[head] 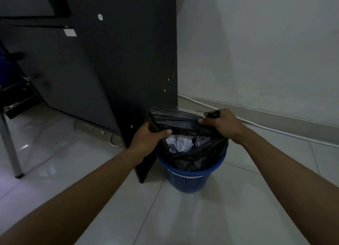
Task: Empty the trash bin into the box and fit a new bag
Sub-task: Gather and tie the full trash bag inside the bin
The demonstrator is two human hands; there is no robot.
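A blue mesh trash bin (pixel 189 180) stands on the tiled floor beside a dark desk panel. Inside it sits a black plastic bag (pixel 190 156), its top pulled up above the bin's rim. Crumpled white paper (pixel 180 142) shows through the bag's mouth. My left hand (pixel 148 138) grips the left edge of the bag's top. On the right, my right hand (pixel 222 124) pinches the other edge. Both hands hold the bag's mouth stretched between them. No box is in view.
The dark desk side panel (pixel 132 64) rises right behind and left of the bin. A white wall (pixel 256 42) and skirting run at the right, with a white cable (pixel 275 130) along the floor. A chair's metal leg (pixel 11 149) stands at the far left.
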